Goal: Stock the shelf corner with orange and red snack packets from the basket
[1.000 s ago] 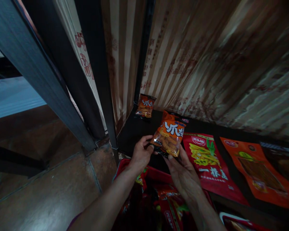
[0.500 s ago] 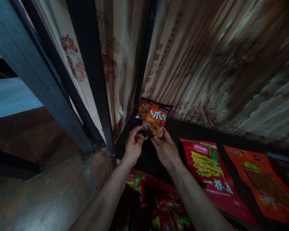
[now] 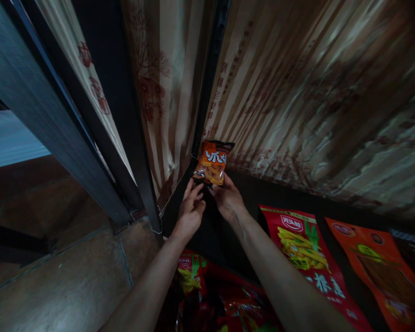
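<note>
An orange and black snack bag (image 3: 212, 165) with white lettering is at the shelf's back left corner, leaning towards the curtain. My right hand (image 3: 230, 200) grips its lower right edge, thumb at the side and fingers under the bottom. My left hand (image 3: 189, 214) is at the bag's lower left corner with its fingers apart; whether the fingertips touch the bag I cannot tell. A second such bag, seen before behind this one, is now hidden.
On the black shelf (image 3: 252, 184) to the right lie a large red snack packet (image 3: 300, 249) and an orange packet (image 3: 376, 263). Several red packets (image 3: 242, 299) are heaped below my forearms. A dark metal post (image 3: 124, 115) stands at left; a patterned curtain (image 3: 297, 92) hangs behind.
The snack bag has moved back and left, over the bag behind it. Both hands have followed it, and my left fingers have spread a little.
</note>
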`<state>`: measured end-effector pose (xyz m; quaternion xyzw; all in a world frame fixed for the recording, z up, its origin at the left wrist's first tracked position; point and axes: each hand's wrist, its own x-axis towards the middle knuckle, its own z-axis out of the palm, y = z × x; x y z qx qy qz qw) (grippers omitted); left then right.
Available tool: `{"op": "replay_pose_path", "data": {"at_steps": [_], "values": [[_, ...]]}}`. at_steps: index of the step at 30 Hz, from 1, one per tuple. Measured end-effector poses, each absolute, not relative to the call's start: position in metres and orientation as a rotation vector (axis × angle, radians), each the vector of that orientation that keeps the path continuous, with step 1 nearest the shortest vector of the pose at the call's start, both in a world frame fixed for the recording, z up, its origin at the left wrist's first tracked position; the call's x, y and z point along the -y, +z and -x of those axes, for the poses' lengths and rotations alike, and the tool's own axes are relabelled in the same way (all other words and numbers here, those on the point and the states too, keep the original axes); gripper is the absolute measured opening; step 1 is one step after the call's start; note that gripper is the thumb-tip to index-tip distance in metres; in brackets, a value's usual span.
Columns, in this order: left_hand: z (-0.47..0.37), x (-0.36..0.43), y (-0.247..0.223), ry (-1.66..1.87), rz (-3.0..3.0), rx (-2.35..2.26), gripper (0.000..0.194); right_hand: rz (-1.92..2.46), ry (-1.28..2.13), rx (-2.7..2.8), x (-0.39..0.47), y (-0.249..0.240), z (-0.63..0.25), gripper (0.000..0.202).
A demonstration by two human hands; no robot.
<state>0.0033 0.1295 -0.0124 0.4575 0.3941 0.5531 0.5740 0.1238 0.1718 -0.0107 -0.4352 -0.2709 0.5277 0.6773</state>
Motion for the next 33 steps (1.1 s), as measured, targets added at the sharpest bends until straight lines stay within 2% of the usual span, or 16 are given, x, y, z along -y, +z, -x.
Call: {"op": "replay_pose_path", "data": {"at_steps": [10, 17, 24, 33], "values": [[-0.006, -0.132, -0.036, 1.222, -1.321, -1.082, 0.045, 1.077, 1.166, 0.546, -0.181, -0.023, -0.121, 0.059], [-0.006, -0.128, -0.029, 1.25, -1.519, -1.197, 0.042, 1.109, 1.052, 0.591, -0.181, -0.034, -0.115, 0.056], [-0.016, -0.144, -0.025, 1.23, -1.71, -1.298, 0.049, 1.149, 0.984, 0.64, -0.185, -0.043, -0.117, 0.057], [-0.031, -0.18, -0.015, 1.228, -1.849, -1.359, 0.046, 1.232, 0.954, 0.85, -0.179, -0.037, -0.119, 0.046]]}}
